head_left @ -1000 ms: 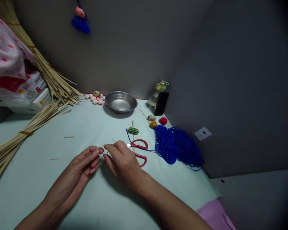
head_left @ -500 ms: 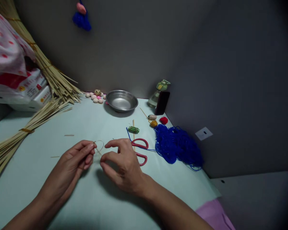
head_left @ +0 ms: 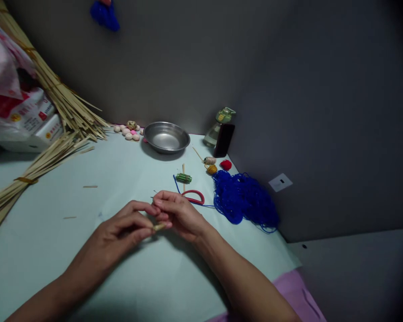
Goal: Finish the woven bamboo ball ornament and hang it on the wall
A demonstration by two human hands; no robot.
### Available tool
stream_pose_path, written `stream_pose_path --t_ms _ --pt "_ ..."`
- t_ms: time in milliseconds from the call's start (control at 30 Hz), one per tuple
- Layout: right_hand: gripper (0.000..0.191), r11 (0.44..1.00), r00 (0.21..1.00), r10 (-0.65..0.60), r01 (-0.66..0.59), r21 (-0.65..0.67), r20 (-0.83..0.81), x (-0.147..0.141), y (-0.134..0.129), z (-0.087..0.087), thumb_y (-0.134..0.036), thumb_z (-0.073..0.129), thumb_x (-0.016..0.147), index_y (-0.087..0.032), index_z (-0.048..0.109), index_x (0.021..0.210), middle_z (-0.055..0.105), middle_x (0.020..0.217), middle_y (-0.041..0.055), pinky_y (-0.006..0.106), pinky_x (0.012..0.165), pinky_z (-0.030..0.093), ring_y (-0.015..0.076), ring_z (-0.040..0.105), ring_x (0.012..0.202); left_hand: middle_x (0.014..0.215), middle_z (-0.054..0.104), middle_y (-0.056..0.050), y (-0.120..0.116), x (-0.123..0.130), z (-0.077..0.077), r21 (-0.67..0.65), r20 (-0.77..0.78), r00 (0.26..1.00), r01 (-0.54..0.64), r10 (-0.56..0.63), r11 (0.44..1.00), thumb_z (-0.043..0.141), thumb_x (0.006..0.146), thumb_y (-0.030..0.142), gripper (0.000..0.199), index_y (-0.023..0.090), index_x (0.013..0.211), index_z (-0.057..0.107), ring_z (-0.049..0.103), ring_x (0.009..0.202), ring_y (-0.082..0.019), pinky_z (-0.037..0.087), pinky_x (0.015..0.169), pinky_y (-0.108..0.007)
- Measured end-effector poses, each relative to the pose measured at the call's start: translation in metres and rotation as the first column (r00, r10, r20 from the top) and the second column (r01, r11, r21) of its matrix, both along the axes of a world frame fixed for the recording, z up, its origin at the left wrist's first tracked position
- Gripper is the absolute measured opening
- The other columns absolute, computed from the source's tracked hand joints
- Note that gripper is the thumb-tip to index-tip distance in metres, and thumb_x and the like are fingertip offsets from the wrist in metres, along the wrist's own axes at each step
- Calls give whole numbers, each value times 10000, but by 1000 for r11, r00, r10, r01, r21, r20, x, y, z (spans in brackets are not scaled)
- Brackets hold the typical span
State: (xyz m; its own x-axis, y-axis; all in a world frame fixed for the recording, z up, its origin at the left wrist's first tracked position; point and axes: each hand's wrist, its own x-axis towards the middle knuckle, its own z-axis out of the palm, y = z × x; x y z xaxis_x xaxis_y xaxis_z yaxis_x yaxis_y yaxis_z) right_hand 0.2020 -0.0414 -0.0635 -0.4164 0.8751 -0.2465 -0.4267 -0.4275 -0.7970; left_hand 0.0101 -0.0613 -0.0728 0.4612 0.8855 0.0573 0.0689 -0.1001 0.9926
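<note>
Grey walls close in a pale green desk (head_left: 87, 250) set in a corner. Near its front edge, both hands meet over the middle: the left hand (head_left: 122, 232) and right hand (head_left: 179, 214) are closed in pinches on a small tan strip piece (head_left: 159, 227), fingertips touching. A thin needle-like tip (head_left: 154, 192) sticks out behind the right hand; what it belongs to is unclear. Just beyond lie red scissors (head_left: 193, 197), partly hidden, a green spool (head_left: 183, 178) and a heap of blue cord (head_left: 243, 199) toward the right edge. A steel bowl (head_left: 166, 137) sits at the back edge, strip bundles (head_left: 36, 165) at the left. Working such a small piece goes best, I judge, with a firm pinch close to the fold, and short moves.
</note>
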Motion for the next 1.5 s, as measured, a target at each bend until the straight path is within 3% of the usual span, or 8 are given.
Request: stream_pose_path --t_ms 167,333,433,600,900,1133,1267,1500 --pt "285 945 957 -231 178 274 177 -4 -6 3 -416 784 828 -220 596 912 523 683 -60 227 508 365 95 427 563 811 639 -21 6 -1 8 -480 238 950 -64 200 875 845 812 443 237 213 824 787 347 554 -92 380 500 -180" --pt "176 614 679 -538 -90 784 500 -5 -17 2 -309 610 978 -214 728 1068 586 821 12 296 674 485 145 549 712 740 546 28 9 0 8 -625 319 863 -119 391 772 952 685 391 303 179 742 743 363 579 -74 408 499 -141" --pt "263 478 468 -638 -381 791 611 -9 -20 -7 -287 515 1055 -174 725 1167 614 883 63 313 712 491 181 581 791 761 543 33 9 1 2 -646 346 838 -114 422 755 959 675 333 276 174 731 741 400 598 -76 436 494 -143" --pt "247 507 246 -681 -521 687 689 -11 -18 -18 -278 525 1054 -163 733 986 640 885 87 306 658 451 191 586 783 850 635 -12 9 4 -4 -662 323 835 -137 445 737 910 720 224 151 175 800 792 536 718 -110 536 606 -156" --pt "112 416 439 -723 -339 844 533 -10 -21 -6 -257 647 992 -207 737 947 687 1132 101 409 964 503 225 621 1084 772 640 -3 15 -4 -6 -588 216 903 -182 371 788 896 753 389 227 203 820 785 503 657 -120 477 572 -155" --pt "138 299 694 -429 -496 815 579 -19 -32 5 -243 542 1013 -227 614 896 732 1066 71 388 1023 527 193 653 1108 775 723 -22 20 -9 -3 -19 -44 915 -402 401 915 820 803 419 164 257 797 795 610 748 -195 472 675 -205" --pt "181 398 730 -232 -532 748 643 -18 -38 16 -268 507 1002 -239 493 824 634 840 29 323 820 552 169 595 842 765 720 -11 10 -5 -9 175 -102 970 -200 220 964 783 806 232 69 277 817 835 629 730 -204 479 703 -233" --pt "314 973 960 -59 -6 231 273 5 -10 13 -462 690 881 -225 495 812 445 649 -71 223 509 288 93 380 558 870 780 -69 0 8 -9 115 -43 990 137 -133 984 735 881 263 165 333 804 862 693 822 -264 546 756 -312"
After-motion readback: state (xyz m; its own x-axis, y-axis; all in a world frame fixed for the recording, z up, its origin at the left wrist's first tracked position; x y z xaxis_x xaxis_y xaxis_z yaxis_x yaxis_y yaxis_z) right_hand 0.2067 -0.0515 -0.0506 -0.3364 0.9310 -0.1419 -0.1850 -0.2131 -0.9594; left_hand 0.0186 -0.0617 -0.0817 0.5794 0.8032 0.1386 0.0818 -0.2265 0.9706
